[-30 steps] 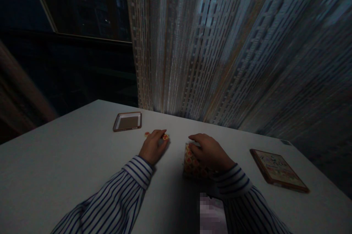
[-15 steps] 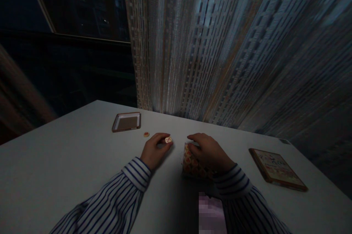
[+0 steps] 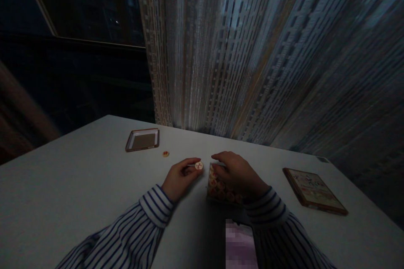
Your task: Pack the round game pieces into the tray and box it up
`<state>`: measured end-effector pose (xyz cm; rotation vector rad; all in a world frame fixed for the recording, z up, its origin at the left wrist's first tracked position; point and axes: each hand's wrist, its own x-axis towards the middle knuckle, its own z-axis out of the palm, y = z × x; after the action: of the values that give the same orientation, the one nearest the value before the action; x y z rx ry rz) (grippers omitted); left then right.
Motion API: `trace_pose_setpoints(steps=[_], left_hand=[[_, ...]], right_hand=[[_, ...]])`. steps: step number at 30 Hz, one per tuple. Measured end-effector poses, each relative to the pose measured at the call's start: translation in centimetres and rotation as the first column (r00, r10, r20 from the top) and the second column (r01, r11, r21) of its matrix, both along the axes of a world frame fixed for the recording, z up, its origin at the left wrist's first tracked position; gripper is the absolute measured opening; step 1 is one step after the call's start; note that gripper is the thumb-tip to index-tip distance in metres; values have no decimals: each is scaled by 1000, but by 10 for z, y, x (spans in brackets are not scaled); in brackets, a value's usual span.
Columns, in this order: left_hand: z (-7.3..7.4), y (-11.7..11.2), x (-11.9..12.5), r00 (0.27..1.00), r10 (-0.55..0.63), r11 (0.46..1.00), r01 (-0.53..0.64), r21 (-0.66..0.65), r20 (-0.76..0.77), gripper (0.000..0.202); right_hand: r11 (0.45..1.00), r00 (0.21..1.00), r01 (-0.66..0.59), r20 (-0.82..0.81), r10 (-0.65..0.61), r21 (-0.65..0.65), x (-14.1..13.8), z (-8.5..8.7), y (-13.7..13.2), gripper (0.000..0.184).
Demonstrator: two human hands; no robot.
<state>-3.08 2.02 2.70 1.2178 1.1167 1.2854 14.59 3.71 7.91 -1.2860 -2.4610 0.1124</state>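
My left hand (image 3: pixel 179 178) pinches a round pale Chinese chess piece (image 3: pixel 198 166) with a red character between thumb and fingertips, just above the table. Close to its right, my right hand (image 3: pixel 238 172) grips a clear pack of chess pieces (image 3: pixel 217 189) from above. The thumb lies at the pack's upper left and the index finger reaches past it; the other fingers are hidden. Several round pieces with reddish marks show through the pack's side. One loose chess piece (image 3: pixel 166 154) lies on the table, left of and beyond my left hand.
A shallow open tray-like lid (image 3: pixel 127 146) lies at the back left of the white table (image 3: pixel 94 185). On the right is a flat printed box (image 3: pixel 315 191). A phone-like device with a blurred screen (image 3: pixel 241 246) is near my right forearm. Curtains (image 3: pixel 202 50) hang behind.
My left hand has moved slightly right with the chess piece, closer to the pack, and the piece faces the camera more. My right hand stays on the pack. The view has shifted slightly.
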Motion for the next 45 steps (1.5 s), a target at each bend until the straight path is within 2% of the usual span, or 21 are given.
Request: trace_pose_setpoints(steps=[10,17,23,28,37,45], left_hand=[[3,-2,-2,994,-68,997,71,-28,87,52],[4,-3,0,990,-65,997,69,-25,123,45],[2,-2,0,984,-90,996,90,7,153,39],[-1,-2,1,982,-102,995,98,35,156,36],[3,-4,-1,981,-153,988,150,32,122,38],[0,-4,1,975,-140,990,138,23,173,38]], right_hand=[[994,994,-109,-30,108,-10,0,-3,0,28],[987,986,-157,-59,156,-10,-1,-6,0,27],[978,975,-205,-89,201,-38,-3,0,-3,24],[977,973,-213,-94,210,-24,-4,1,-4,21],[977,973,-213,-83,214,24,-2,3,-5,20],[972,970,-229,-71,232,42,-2,3,-7,22]])
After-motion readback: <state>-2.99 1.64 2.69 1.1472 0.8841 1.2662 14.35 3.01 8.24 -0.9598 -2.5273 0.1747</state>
